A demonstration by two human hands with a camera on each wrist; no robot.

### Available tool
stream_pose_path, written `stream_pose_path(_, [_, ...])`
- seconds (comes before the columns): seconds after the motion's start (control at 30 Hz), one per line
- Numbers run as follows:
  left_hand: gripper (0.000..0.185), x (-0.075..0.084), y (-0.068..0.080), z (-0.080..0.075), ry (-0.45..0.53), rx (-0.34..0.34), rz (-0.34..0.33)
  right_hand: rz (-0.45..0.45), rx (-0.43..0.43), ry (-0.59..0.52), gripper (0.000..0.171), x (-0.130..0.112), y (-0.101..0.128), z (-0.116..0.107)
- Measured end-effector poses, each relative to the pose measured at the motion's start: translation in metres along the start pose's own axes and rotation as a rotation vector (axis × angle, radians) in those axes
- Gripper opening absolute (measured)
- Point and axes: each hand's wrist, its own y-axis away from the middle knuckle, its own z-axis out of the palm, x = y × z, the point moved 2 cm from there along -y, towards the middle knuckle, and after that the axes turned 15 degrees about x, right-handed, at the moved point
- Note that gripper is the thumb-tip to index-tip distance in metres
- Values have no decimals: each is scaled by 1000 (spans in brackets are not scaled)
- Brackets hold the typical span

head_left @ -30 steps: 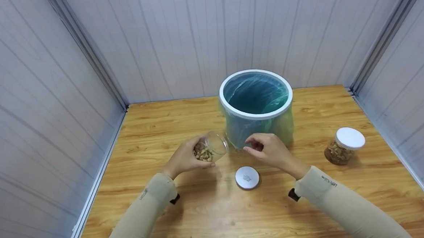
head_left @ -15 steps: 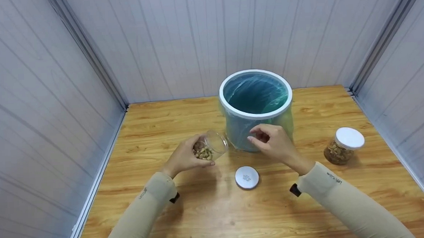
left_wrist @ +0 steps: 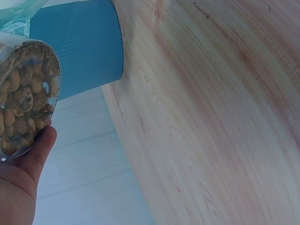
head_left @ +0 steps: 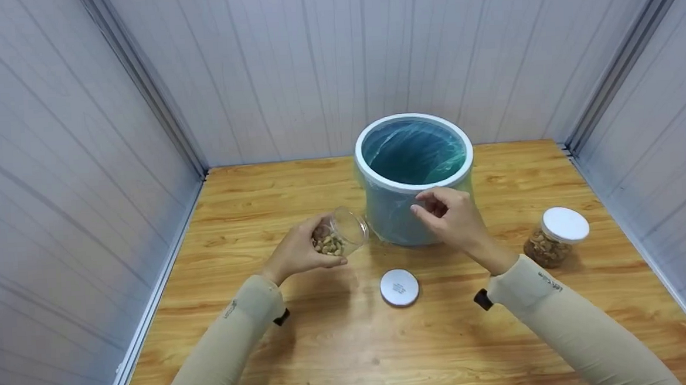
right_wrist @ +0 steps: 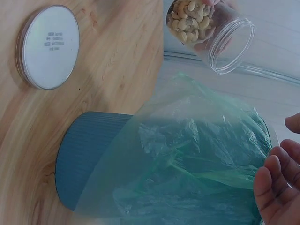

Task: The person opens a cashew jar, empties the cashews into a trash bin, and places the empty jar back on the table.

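Observation:
My left hand [head_left: 302, 250] grips a clear jar [head_left: 351, 230] tilted on its side above the table, its mouth toward the right. Cashew-like nuts [head_left: 327, 243] lie in its lower part; the left wrist view shows them through the jar's base [left_wrist: 28, 98]. My right hand [head_left: 453, 219] hovers in front of the bin, close below its rim. Its fingers [right_wrist: 276, 178] are loosely bent, the thumb apart from them, and nothing shows in its grasp. A white round lid [head_left: 399, 287] lies flat on the table between the hands.
A blue bin [head_left: 400, 219] with a white rim and a green plastic bag liner [right_wrist: 187, 159] stands behind the hands. At the right, a second jar of nuts [head_left: 548, 247] has its white lid [head_left: 565, 225] on. Pale panel walls [head_left: 325, 70] enclose the wooden table [head_left: 351, 344].
My right hand has moved up and to the right, from beside the bin's lower front to just below its rim. The left hand and its jar have hardly moved.

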Motion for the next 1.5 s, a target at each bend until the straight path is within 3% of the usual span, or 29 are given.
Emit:
stream_pose_path(0.6, [94, 4, -9, -2, 14, 9, 3, 21, 136, 90, 14, 5, -17, -21])
stream_pose_path(1.0, [92, 10, -18, -4, 28, 16, 50, 111, 164, 111, 20, 11, -25, -35])
stream_pose_path(1.5, [92, 22, -25, -20, 5, 27, 51, 154, 238, 140, 19, 18, -44, -42])
